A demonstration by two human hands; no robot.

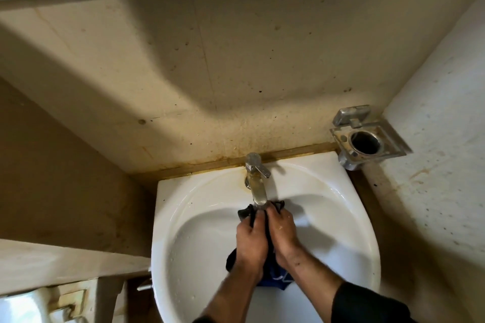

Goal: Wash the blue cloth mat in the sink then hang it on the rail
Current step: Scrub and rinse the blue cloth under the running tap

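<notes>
**Colours and patterns at the sink**

I see the sink (183, 217) glossy white, with a brownish-yellow stain under the tap (256, 178). Tap is dull silver metal, tarnished yellow along the spout. The cloth mat (273, 276) reads nearly black where it is bunched at the top, bright blue at the lower end with a few thin white marks. Back wall (236, 73) is beige-cream, speckled with small dark spots, plus a rusty brown-orange band where it meets the sink. Right wall (446, 139) is off-white with fine dark speckles and faint orange smears. Holder (367, 136) is grey-silver metal with a black round opening. Sleeve (367, 304) is black.
</notes>
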